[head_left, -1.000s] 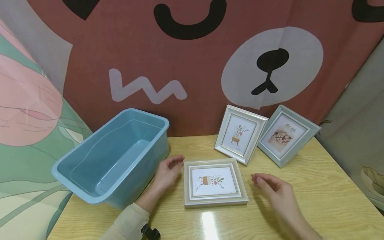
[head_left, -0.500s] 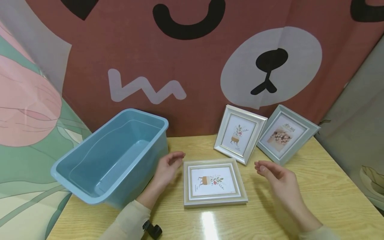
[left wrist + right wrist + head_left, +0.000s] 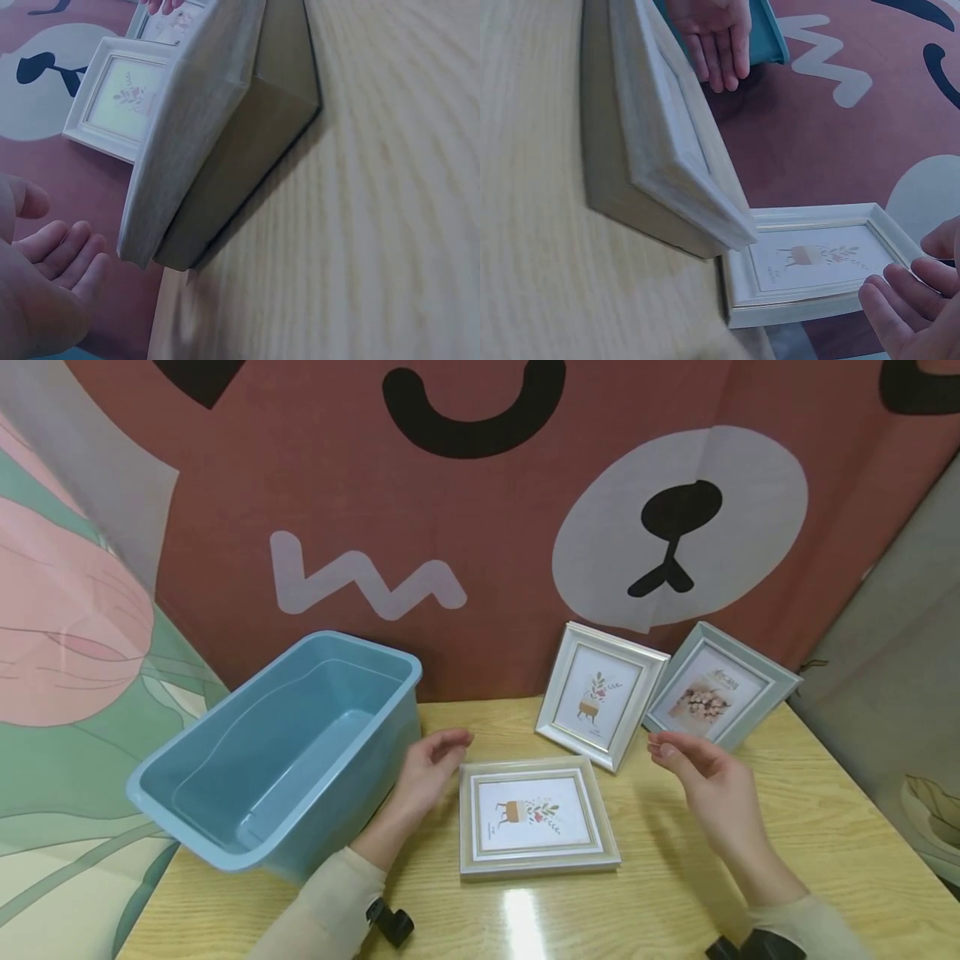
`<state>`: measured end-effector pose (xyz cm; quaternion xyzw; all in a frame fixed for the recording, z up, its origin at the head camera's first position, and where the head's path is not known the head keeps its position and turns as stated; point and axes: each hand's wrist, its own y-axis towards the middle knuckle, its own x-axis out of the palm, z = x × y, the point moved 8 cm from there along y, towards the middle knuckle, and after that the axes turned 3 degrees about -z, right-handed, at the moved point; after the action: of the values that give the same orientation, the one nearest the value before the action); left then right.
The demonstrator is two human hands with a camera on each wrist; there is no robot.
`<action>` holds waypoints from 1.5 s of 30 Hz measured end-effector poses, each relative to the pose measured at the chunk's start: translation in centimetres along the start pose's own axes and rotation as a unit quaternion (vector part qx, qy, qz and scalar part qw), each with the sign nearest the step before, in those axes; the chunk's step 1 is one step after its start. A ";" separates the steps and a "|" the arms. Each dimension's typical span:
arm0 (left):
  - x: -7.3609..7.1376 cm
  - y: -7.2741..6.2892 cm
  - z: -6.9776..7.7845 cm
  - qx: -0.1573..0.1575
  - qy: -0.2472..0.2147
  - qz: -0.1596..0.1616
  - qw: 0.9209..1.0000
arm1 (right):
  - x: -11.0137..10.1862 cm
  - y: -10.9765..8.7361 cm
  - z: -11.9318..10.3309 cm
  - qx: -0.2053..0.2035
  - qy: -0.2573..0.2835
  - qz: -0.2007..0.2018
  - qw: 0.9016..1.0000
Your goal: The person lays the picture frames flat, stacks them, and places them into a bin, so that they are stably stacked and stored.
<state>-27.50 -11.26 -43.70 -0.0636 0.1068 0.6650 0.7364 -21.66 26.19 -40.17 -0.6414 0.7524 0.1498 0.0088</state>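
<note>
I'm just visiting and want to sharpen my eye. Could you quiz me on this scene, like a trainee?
1. Which hand is nearer the blue bin?
2. How many other frames stand propped behind the flat frame?
3. True or false: the flat frame lies inside the blue bin.

Key:
1. The left hand.
2. Two: the white frame and the grey-blue frame.
3. False; it lies on the table.

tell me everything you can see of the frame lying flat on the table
The flat frame lies face up on the wood-grain table, between the left hand and the right hand, with neither touching it. Its beige border has silvery-white edging and deep sides. The white print shows a brown legged pot with leafy sprigs, turned sideways. Wood or plastic, I cannot tell.
</note>
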 end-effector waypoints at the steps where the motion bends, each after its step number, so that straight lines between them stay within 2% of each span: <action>1: 0.0 0.1 0.1 -0.002 0.001 -0.001 1.000 | -0.1 0.2 -0.1 0.002 -0.001 0.001 1.000; 6: 0.2 0.3 0.8 0.000 0.008 -0.005 1.000 | -0.3 0.9 -0.5 0.005 -0.013 0.010 1.000; 18: 0.5 0.7 1.7 0.036 0.000 -0.011 0.999 | -0.5 2.4 -0.4 0.017 -0.007 0.032 0.999; 27: 0.9 1.2 2.1 0.025 -0.012 -0.020 0.999 | -1.0 4.1 -0.7 0.030 -0.070 0.049 0.996; 33: 1.0 1.6 2.7 0.023 -0.012 -0.017 1.000 | -1.0 5.2 -0.9 0.030 -0.084 0.052 0.995; 45: 1.7 2.3 3.2 0.023 -0.021 -0.022 0.999 | -1.5 7.0 0.1 0.067 -0.104 0.065 0.990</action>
<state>-29.38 -8.62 -40.85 -0.0354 0.1050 0.6473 0.7542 -28.21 28.62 -38.44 -0.5699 0.7959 0.1649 0.1207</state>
